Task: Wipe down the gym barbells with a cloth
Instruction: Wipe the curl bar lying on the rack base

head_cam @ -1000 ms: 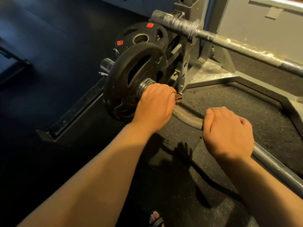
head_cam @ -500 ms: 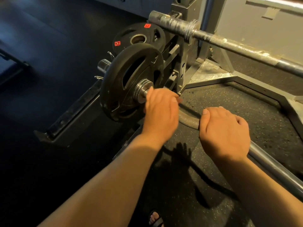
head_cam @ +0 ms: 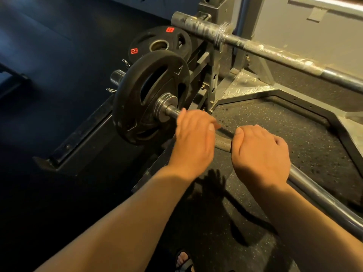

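Speckled rubber floor [head_cam: 275, 124], low barbell [head_cam: 322, 197] across it. My left hand [head_cam: 193, 138] wraps the cloth [head_cam: 217, 125] round the shaft just inside the plate [head_cam: 127, 114]; my right hand [head_cam: 259, 154] clamps the bar beside it, I'd say to stop it rolling.

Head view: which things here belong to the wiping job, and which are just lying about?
In the job: lower barbell, gripped by the right hand; cloth, a scrap showing under the left hand; upper barbell, racked.
Lying about: loaded weight plate; stored plate behind it; rack frame; spring clips.
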Demonstrator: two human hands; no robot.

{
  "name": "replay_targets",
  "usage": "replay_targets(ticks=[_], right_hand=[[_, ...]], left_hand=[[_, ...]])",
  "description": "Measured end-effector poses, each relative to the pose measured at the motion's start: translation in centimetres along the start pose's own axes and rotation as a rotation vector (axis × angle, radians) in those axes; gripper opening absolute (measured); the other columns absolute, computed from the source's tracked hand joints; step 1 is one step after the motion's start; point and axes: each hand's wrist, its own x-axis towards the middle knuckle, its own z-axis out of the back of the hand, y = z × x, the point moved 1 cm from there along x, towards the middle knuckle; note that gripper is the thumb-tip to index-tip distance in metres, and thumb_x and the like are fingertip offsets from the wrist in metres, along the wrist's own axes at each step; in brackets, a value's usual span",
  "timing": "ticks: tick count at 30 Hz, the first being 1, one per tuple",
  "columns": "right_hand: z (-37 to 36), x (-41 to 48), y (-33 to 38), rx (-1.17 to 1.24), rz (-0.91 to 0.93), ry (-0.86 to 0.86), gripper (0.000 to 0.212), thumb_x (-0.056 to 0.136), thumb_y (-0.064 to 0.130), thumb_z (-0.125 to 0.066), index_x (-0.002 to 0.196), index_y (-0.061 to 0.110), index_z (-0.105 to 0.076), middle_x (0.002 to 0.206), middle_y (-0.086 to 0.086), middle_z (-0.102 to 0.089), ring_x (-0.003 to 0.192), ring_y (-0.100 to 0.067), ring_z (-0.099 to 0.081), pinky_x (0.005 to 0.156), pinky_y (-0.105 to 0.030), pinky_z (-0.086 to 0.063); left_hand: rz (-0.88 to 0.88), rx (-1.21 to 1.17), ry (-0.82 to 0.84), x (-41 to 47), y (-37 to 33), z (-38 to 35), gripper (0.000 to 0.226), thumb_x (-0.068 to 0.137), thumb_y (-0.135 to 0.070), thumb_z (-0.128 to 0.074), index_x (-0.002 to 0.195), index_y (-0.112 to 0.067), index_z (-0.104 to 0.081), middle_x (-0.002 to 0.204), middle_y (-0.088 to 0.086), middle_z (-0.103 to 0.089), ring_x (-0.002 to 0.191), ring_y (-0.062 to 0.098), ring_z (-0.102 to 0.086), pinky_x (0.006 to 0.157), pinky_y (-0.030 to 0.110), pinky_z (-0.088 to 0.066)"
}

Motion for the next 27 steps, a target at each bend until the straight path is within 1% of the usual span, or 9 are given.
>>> replay_targets(ticks=[3, 5, 10, 12, 14, 17, 20, 24, 27], right_hand=[[0.0, 0.0, 0.0, -0.006, -0.002, -0.007, 0.052, 0.105, 0.041, -0.013, 0.107, 0.028, -0.063, 0.112, 0.006, -0.068, 0.122, -0.021, -0.057, 0.103, -0.047, -0.04], [0.0, 0.0, -0.1, 0.01, 0.001, -0.005, 0.049, 0.107, 0.039, -0.016, 0.108, 0.027, -0.063, 0.113, 0.005, -0.068, 0.123, -0.022, -0.057, 0.104, -0.047, -0.039], [-0.1, 0.0, -0.2, 0.014, 0.021, -0.016, 0.044, 0.107, 0.037, -0.021, 0.108, 0.026, -0.064, 0.112, 0.005, -0.067, 0.12, -0.023, -0.057, 0.103, -0.047, -0.039], [-0.2, 0.0, -0.3, 0.013, 0.016, -0.031, 0.044, 0.108, 0.036, -0.022, 0.106, 0.025, -0.064, 0.11, 0.004, -0.068, 0.12, -0.024, -0.058, 0.1, -0.045, -0.039], [-0.2, -0.1, -0.2, 0.011, 0.009, -0.032, 0.048, 0.107, 0.037, -0.018, 0.105, 0.026, -0.065, 0.11, 0.005, -0.069, 0.122, -0.022, -0.058, 0.099, -0.045, -0.04], [-0.2, -0.1, -0.2, -0.005, 0.008, -0.029, 0.053, 0.105, 0.038, -0.014, 0.108, 0.025, -0.065, 0.112, 0.005, -0.069, 0.123, -0.022, -0.058, 0.099, -0.046, -0.041], [0.0, -0.2, -0.2, 0.016, 0.014, -0.026, 0.046, 0.108, 0.037, -0.021, 0.109, 0.024, -0.065, 0.113, 0.003, -0.069, 0.124, -0.024, -0.058, 0.1, -0.045, -0.039], [0.3, -0.4, -0.1, 0.025, 0.022, -0.023, 0.044, 0.107, 0.039, -0.02, 0.101, 0.027, -0.062, 0.104, 0.005, -0.067, 0.115, -0.024, -0.059, 0.099, -0.046, -0.041], [0.4, -0.3, 0.1, 0.035, 0.007, -0.013, 0.047, 0.107, 0.039, -0.017, 0.099, 0.027, -0.062, 0.104, 0.006, -0.067, 0.116, -0.023, -0.059, 0.1, -0.045, -0.041]], left_hand=[[-0.13, -0.001, 0.14, -0.6, -0.3, 0.8, 0.03, 0.104, -0.023, -0.035, 0.118, -0.02, -0.06, 0.117, -0.007, -0.054, 0.125, 0.012, -0.047, 0.124, 0.046, -0.017], [-0.171, 0.044, 0.168, 0.1, 1.1, 1.7, 0.027, 0.104, -0.025, -0.036, 0.119, -0.021, -0.058, 0.115, -0.008, -0.054, 0.12, 0.01, -0.049, 0.123, 0.043, -0.021], [0.136, 0.044, -0.06, 1.9, 2.5, 1.4, 0.029, 0.105, -0.026, -0.03, 0.107, -0.02, -0.059, 0.11, -0.006, -0.054, 0.117, 0.013, -0.049, 0.119, 0.049, -0.027], [0.169, 0.024, -0.103, 1.2, 0.6, -0.1, 0.027, 0.105, -0.019, -0.032, 0.104, -0.02, -0.059, 0.108, -0.006, -0.052, 0.119, 0.016, -0.049, 0.119, 0.053, -0.023], [0.085, 0.014, -0.048, -0.1, -1.2, -1.0, 0.028, 0.105, -0.018, -0.031, 0.107, -0.021, -0.059, 0.111, -0.007, -0.049, 0.125, 0.018, -0.047, 0.118, 0.056, -0.023], [-0.086, 0.012, 0.124, -1.3, -0.6, -0.3, 0.031, 0.104, -0.022, -0.034, 0.123, -0.019, -0.058, 0.125, -0.005, -0.052, 0.138, 0.017, -0.039, 0.122, 0.054, -0.015], [-0.219, 0.097, 0.219, 0.2, 2.2, 1.6, 0.029, 0.105, -0.023, -0.037, 0.124, -0.019, -0.058, 0.121, -0.006, -0.054, 0.125, 0.014, -0.048, 0.124, 0.047, -0.017], [-0.157, 0.157, 0.132, 1.9, 4.8, 3.3, 0.027, 0.105, -0.021, -0.037, 0.123, -0.017, -0.057, 0.12, -0.002, -0.056, 0.126, 0.015, -0.049, 0.126, 0.042, -0.017], [0.021, 0.06, -0.008, 0.5, 4.0, 1.7, 0.033, 0.107, -0.02, -0.034, 0.134, -0.017, -0.052, 0.14, 0.0, -0.05, 0.148, 0.016, -0.03, 0.127, 0.046, -0.012]])
